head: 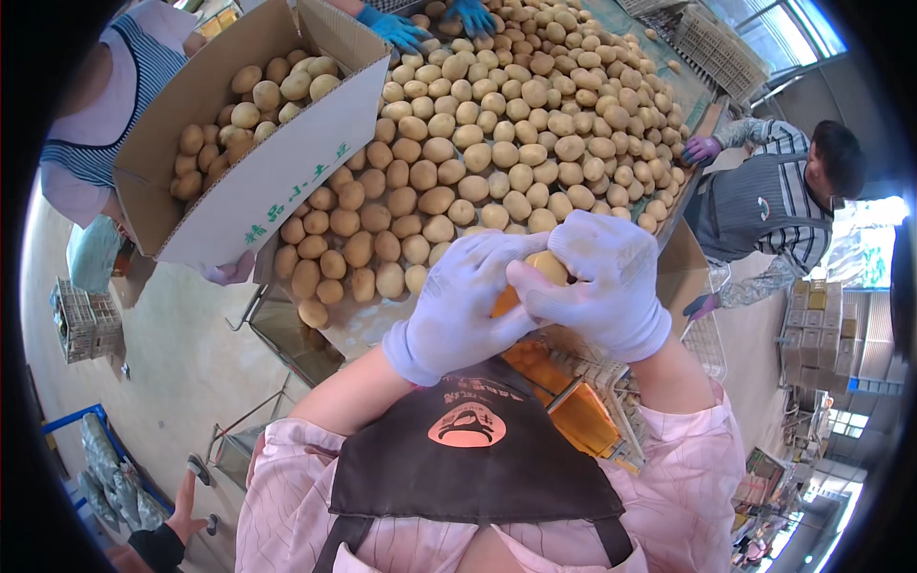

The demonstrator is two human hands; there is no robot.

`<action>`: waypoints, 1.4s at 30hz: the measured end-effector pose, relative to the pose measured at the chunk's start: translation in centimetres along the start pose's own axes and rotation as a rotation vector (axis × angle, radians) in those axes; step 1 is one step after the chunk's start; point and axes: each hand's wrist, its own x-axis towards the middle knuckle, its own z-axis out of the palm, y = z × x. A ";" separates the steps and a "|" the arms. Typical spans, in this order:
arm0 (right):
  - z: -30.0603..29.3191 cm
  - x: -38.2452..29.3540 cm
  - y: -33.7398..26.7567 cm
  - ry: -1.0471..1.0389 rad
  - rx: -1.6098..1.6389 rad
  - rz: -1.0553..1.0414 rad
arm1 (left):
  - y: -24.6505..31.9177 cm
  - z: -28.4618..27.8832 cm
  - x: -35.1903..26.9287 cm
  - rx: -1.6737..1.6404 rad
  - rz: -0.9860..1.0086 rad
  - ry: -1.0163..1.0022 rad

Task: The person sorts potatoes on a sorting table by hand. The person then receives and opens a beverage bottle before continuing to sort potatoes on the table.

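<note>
My left hand (pixel 462 304) and my right hand (pixel 598 283), both in white knitted gloves, meet in front of my chest. Between them is a single yellow-brown potato (pixel 547 268). My right fingers and thumb are closed around it, while my left fingertips rest against its other side and partly cover it. Just beyond my hands, a broad heap of potatoes (pixel 501 136) spreads over a sorting table (pixel 372 319). The near potatoes lie in a loose single layer; those farther back are piled up.
At the left, a person (pixel 125 86) holds a cardboard box (pixel 286 179) of potatoes, which bears writing. Blue-gloved hands (pixel 401 29) reach into the heap's far side. Another person (pixel 766 186) stands at the right edge. Below my hands are an orange bin (pixel 584 415) and a crate (pixel 623 401).
</note>
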 end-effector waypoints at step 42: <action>-6.9 2.8 -0.8 -0.300 0.162 -0.091 | 3.1 -6.6 3.0 -0.308 -0.003 -0.495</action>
